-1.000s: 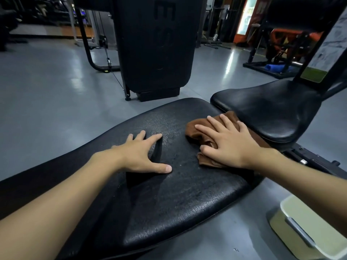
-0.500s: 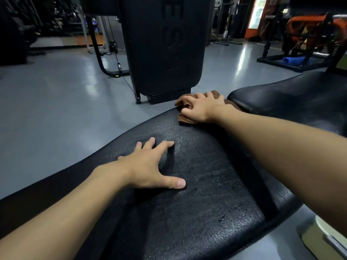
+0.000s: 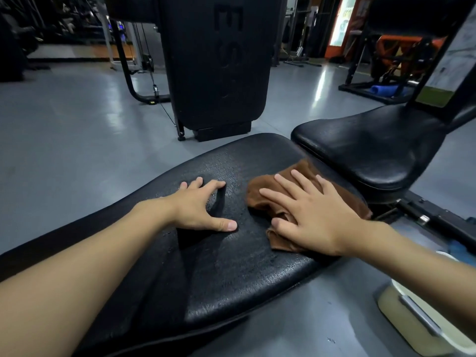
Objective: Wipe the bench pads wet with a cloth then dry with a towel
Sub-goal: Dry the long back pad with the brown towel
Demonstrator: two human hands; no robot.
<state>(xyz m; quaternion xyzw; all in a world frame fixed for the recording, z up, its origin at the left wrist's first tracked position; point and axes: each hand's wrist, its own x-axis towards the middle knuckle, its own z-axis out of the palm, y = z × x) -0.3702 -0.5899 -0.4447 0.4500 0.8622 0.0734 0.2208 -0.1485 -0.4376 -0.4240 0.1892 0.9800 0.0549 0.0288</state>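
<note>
1. The left grip (image 3: 198, 210) rests on the long black textured vinyl desk (image 3: 231, 269), fingers spread, holding nothing.
2. The crumpled brown cloth (image 3: 260, 195) lies near the desk's right edge, just beside that grip.
3. The right grip (image 3: 311, 217) presses flat on the cloth with straight fingers; the cloth shows beyond its fingertips.

**Bare pad at centre, blocked on the right**

A bare strip of the counter (image 3: 231, 266) lies between the left hand (image 3: 198, 210) and the right hand (image 3: 314, 217), and more bare pad runs toward the bottom centre between the forearms. The counter's far tip, above the hands, is uncovered too. At right, the brown cloth (image 3: 265, 186) under the right hand reaches the raised seat pad (image 3: 373, 145), which walls off that side. A black machine housing (image 3: 216, 73) stands at upper centre, beyond the tip. Bare floor (image 3: 77, 140) fills the left of the frame, and a pale bin (image 3: 412, 318) sits at lower right.
</note>
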